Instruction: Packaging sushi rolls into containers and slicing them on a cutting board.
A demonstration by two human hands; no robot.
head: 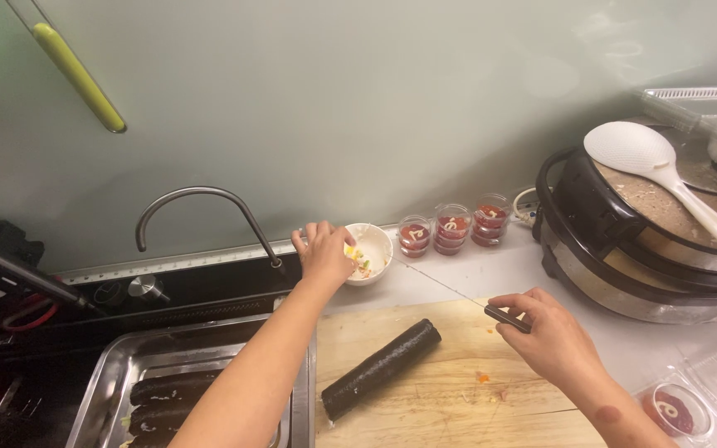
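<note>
- My left hand is at the small white bowl, fingers curled around scraps, I think.
- Right hand grips the knife closed-fisted.
- Seaweed roll lies uncut on the cutting board; more rolls wait in the metal tray.

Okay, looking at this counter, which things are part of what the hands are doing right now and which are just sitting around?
In use:
- left hand at the small white bowl
- right hand holding the knife
- seaweed roll on the wooden cutting board

Lying about:
- sauce cups by the wall
- rice cooker with white rice paddle
- faucet
- metal tray of more rolls
</note>
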